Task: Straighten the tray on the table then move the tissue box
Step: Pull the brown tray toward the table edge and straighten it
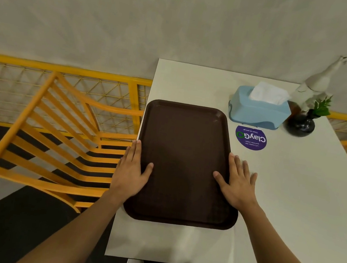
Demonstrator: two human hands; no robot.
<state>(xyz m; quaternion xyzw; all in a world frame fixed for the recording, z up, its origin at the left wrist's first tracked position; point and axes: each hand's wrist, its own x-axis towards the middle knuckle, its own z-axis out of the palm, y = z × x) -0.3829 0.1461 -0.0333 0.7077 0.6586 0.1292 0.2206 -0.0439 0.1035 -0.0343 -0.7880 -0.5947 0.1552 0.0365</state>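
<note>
Dim, warm indoor light with a soft, slightly blurry picture. A faint sheen lies on the table [208, 244] near its front edge. Wide-angle distortion bends lines toward the edges.

- The left hand [132, 171] is bare: no glove, ring or watch shows on it.
- The right hand [237, 182] is likewise bare, with short, plain nails.
- Both forearms are uncovered down to the near edge of the view, with no sleeve showing on either.
</note>
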